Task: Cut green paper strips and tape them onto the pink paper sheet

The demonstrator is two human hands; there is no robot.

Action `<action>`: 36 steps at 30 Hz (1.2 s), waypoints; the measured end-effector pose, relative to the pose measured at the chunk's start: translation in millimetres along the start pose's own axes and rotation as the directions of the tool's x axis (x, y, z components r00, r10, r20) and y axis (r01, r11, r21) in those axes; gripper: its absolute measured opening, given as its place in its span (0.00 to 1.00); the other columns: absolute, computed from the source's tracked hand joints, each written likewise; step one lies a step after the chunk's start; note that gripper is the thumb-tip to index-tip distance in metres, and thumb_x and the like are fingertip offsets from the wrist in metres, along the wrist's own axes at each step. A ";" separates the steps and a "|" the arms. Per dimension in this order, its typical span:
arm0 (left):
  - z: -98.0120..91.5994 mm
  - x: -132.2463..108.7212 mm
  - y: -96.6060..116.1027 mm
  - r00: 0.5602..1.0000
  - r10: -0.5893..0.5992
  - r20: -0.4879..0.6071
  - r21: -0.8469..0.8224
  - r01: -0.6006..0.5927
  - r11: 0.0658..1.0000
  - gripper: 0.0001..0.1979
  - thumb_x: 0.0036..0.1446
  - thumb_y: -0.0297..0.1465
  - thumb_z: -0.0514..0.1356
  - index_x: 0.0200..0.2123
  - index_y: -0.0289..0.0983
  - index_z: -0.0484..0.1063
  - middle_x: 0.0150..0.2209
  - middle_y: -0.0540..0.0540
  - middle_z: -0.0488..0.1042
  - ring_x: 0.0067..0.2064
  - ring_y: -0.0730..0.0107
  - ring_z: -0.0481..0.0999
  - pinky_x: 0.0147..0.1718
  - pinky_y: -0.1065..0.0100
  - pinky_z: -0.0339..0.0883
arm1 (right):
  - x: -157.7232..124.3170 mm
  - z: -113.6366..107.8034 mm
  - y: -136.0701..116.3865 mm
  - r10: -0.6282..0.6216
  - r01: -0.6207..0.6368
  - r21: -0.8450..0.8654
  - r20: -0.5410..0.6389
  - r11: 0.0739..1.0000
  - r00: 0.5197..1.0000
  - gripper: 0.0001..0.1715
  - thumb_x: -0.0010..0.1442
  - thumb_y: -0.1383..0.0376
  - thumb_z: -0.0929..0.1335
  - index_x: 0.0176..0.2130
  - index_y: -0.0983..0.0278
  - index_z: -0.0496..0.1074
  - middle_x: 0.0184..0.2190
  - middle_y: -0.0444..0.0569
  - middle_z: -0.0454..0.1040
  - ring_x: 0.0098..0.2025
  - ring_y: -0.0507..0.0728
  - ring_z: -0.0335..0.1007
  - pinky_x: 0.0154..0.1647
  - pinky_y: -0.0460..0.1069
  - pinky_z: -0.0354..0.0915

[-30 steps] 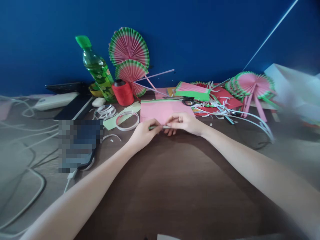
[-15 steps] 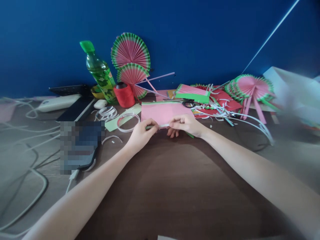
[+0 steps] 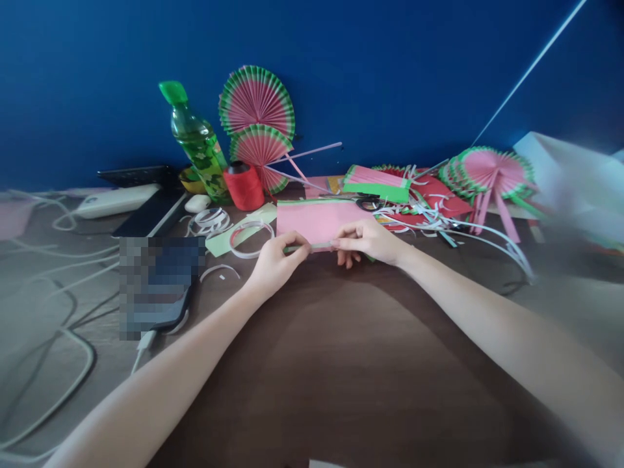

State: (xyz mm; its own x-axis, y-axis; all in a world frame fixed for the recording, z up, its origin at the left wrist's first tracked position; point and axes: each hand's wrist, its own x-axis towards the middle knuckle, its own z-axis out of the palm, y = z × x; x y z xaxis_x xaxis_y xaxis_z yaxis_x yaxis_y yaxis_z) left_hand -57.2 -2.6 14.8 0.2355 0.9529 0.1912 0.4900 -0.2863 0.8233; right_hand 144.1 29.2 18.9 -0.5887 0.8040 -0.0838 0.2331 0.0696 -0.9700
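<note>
A pink sheet of paper [image 3: 312, 218] with a green strip along its far edge is raised slightly at the table's middle. At its near edge, toward the left, my left hand [image 3: 280, 260] pinches the paper between thumb and fingers. My right hand [image 3: 368, 242] grips the same edge farther right; its lower fingers hang below the paper. Between the two hands the edge looks narrowly folded, with a pale green band. Black-handled scissors [image 3: 369, 203] lie just beyond the sheet's far right corner. Left of the sheet, a white ring [image 3: 251, 255] rests on a pale green paper strip [image 3: 221, 242].
Pleated pink and green paper fans [image 3: 257, 104] lean on the blue wall, near a green bottle [image 3: 195, 140] and a red thread spool [image 3: 244, 186]. More fans [image 3: 487, 172] and paper scraps lie right. A phone [image 3: 163, 283] and cables lie left.
My right hand has shifted slightly to the right along the paper's near edge. My left hand keeps its pinch. The whole view has moved a little.
</note>
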 end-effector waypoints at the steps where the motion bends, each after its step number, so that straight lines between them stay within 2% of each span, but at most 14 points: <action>1: -0.1 0.0 0.0 1.000 0.000 0.004 -0.004 0.000 1.000 0.07 0.50 0.31 0.54 0.24 0.35 0.68 0.24 0.51 0.70 0.27 0.75 0.68 0.32 0.71 0.62 | -1.0 -1.1 -2.8 0.000 0.000 -0.039 -0.006 0.999 1.000 0.16 0.49 0.57 0.70 0.28 0.69 0.70 0.18 0.46 0.73 0.16 0.48 0.67 0.15 0.42 0.56; 5: -0.6 0.6 -1.2 0.997 -0.036 0.063 -0.073 0.041 0.996 0.09 0.51 0.34 0.56 0.25 0.34 0.69 0.23 0.51 0.69 0.25 0.75 0.67 0.27 0.72 0.62 | -4.5 -7.2 -13.3 0.012 -0.019 -0.187 -0.038 0.982 0.999 0.13 0.49 0.59 0.69 0.27 0.69 0.71 0.13 0.41 0.68 0.15 0.46 0.61 0.17 0.43 0.58; 12: -9.9 8.7 -1.6 0.973 -0.110 0.205 -0.118 0.137 0.984 0.10 0.50 0.35 0.56 0.26 0.34 0.70 0.22 0.50 0.69 0.24 0.76 0.66 0.24 0.73 0.61 | -8.8 -30.0 -19.0 0.201 -0.161 -0.348 0.082 0.924 0.976 0.12 0.51 0.60 0.67 0.27 0.68 0.72 0.19 0.46 0.72 0.19 0.48 0.67 0.15 0.41 0.56; 14: -17.0 12.2 -0.5 0.962 -0.094 0.258 -0.061 0.114 0.992 0.10 0.50 0.35 0.56 0.26 0.34 0.70 0.22 0.50 0.70 0.25 0.75 0.67 0.25 0.73 0.61 | -10.7 -36.7 -20.1 0.245 -0.195 -0.370 0.094 0.909 0.965 0.13 0.51 0.58 0.68 0.27 0.68 0.73 0.18 0.47 0.72 0.19 0.49 0.68 0.16 0.42 0.58; 17: -28.2 15.3 3.0 0.941 -0.060 0.333 0.119 0.022 0.993 0.10 0.49 0.36 0.55 0.24 0.35 0.71 0.23 0.50 0.72 0.27 0.73 0.69 0.28 0.72 0.61 | -12.9 -43.6 -20.7 0.323 -0.249 -0.395 0.133 0.884 0.937 0.15 0.49 0.56 0.69 0.28 0.67 0.74 0.18 0.47 0.73 0.20 0.50 0.69 0.18 0.42 0.61; 19: -33.1 14.7 6.9 0.897 -0.094 0.432 0.245 -0.016 0.969 0.10 0.48 0.35 0.55 0.23 0.36 0.71 0.23 0.50 0.72 0.27 0.72 0.69 0.29 0.72 0.60 | -13.2 -44.5 -19.8 0.381 -0.284 -0.419 0.166 0.862 0.910 0.16 0.48 0.55 0.69 0.28 0.67 0.73 0.18 0.47 0.73 0.22 0.51 0.71 0.21 0.43 0.64; 21: -34.7 11.9 11.5 0.853 -0.177 0.491 0.367 -0.018 0.930 0.10 0.47 0.36 0.55 0.22 0.37 0.71 0.22 0.51 0.71 0.26 0.72 0.69 0.27 0.72 0.58 | -12.8 -42.0 -18.6 0.430 -0.311 -0.469 0.169 0.827 0.887 0.16 0.48 0.55 0.69 0.26 0.66 0.72 0.17 0.46 0.73 0.22 0.51 0.71 0.22 0.44 0.64; 22: -34.4 9.8 13.7 0.849 -0.215 0.483 0.430 -0.017 0.902 0.10 0.47 0.36 0.55 0.20 0.37 0.70 0.21 0.51 0.71 0.26 0.71 0.69 0.26 0.71 0.57 | -12.5 -39.7 -18.3 0.450 -0.323 -0.502 0.155 0.803 0.879 0.15 0.49 0.55 0.68 0.24 0.66 0.71 0.16 0.46 0.73 0.21 0.51 0.70 0.22 0.43 0.64; 25: -32.4 3.4 18.4 0.894 -0.259 0.366 0.611 -0.021 0.792 0.13 0.47 0.38 0.55 0.17 0.38 0.66 0.19 0.50 0.69 0.24 0.70 0.66 0.24 0.70 0.52 | -12.1 -31.6 -19.6 0.490 -0.355 -0.573 0.094 0.738 0.867 0.14 0.50 0.57 0.67 0.22 0.66 0.68 0.13 0.45 0.71 0.17 0.50 0.68 0.20 0.43 0.62; 27: -32.8 1.1 19.1 0.914 -0.248 0.322 0.676 -0.038 0.736 0.16 0.47 0.40 0.55 0.14 0.38 0.64 0.18 0.49 0.67 0.22 0.70 0.64 0.23 0.69 0.50 | -12.8 -28.0 -21.3 0.500 -0.366 -0.595 0.070 0.716 0.863 0.13 0.50 0.59 0.67 0.22 0.65 0.68 0.13 0.44 0.70 0.16 0.50 0.67 0.19 0.44 0.62; 29: -36.7 1.5 18.6 0.921 -0.241 0.307 0.695 -0.044 0.718 0.18 0.45 0.43 0.56 0.12 0.38 0.63 0.16 0.48 0.66 0.20 0.70 0.62 0.21 0.68 0.48 | -13.8 -26.9 -22.6 0.496 -0.364 -0.621 0.046 0.694 0.867 0.13 0.49 0.58 0.67 0.22 0.65 0.68 0.13 0.44 0.70 0.16 0.50 0.66 0.20 0.44 0.63; 31: -44.7 4.5 18.5 0.919 -0.255 0.301 0.698 -0.030 0.715 0.19 0.44 0.44 0.58 0.11 0.38 0.62 0.15 0.49 0.64 0.18 0.71 0.60 0.21 0.68 0.48 | -14.9 -27.4 -23.4 0.484 -0.354 -0.652 0.023 0.671 0.875 0.14 0.49 0.57 0.68 0.21 0.65 0.68 0.12 0.44 0.70 0.16 0.50 0.66 0.21 0.45 0.63; 34: -61.9 11.3 19.3 0.931 -0.252 0.266 0.710 -0.013 0.704 0.17 0.46 0.40 0.55 0.12 0.38 0.62 0.16 0.50 0.65 0.18 0.72 0.60 0.22 0.68 0.49 | -17.0 -27.7 -25.9 0.477 -0.344 -0.691 0.001 0.635 0.879 0.15 0.48 0.56 0.68 0.20 0.65 0.68 0.11 0.44 0.69 0.15 0.51 0.65 0.20 0.45 0.62; 36: -72.9 15.5 19.4 0.961 -0.213 0.174 0.744 0.013 0.669 0.13 0.48 0.37 0.52 0.16 0.38 0.65 0.18 0.49 0.66 0.20 0.71 0.62 0.23 0.68 0.49 | -18.9 -27.4 -29.5 0.461 -0.333 -0.716 -0.017 0.614 0.887 0.16 0.49 0.56 0.68 0.19 0.64 0.67 0.11 0.45 0.69 0.15 0.51 0.65 0.20 0.45 0.61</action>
State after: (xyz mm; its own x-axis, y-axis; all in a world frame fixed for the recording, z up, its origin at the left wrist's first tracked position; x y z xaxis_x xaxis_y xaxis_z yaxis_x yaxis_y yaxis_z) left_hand -105.3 13.9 72.6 0.2683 0.9596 -0.0851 0.9548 -0.2532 0.1556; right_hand 169.5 28.1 55.4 -0.4018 0.7553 -0.5178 0.8930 0.1979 -0.4042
